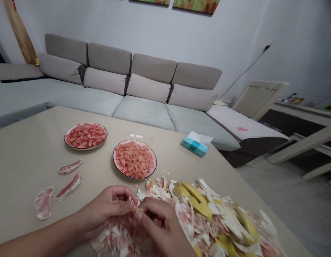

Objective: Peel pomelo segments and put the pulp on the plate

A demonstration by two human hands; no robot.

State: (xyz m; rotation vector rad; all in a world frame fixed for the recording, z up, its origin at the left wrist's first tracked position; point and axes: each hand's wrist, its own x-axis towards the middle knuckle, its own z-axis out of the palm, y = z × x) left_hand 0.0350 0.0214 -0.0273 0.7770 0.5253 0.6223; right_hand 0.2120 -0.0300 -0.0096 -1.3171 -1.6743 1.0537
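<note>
My left hand (115, 207) and my right hand (158, 219) meet at the near edge of the table, thumbs and fingertips pinched together. Between them is a small piece of pink pomelo flesh (134, 208), mostly covered by the fingers. Below the hands lies a heap of pale membrane scraps (115, 239). To the left rest three pomelo segments (43, 203) with whitish skin on them. Beyond the hands stand a plate (154, 170) and a farther plate (65, 140), both heaped with peeled pink pulp.
A large pile of yellow pomelo peel (193, 200) and white pith covers the table's right front. A blue tissue pack (196, 144) sits near the right edge of the table (28, 139). Behind the table runs a long sofa (144, 110); a white chair (257, 98) is at the right.
</note>
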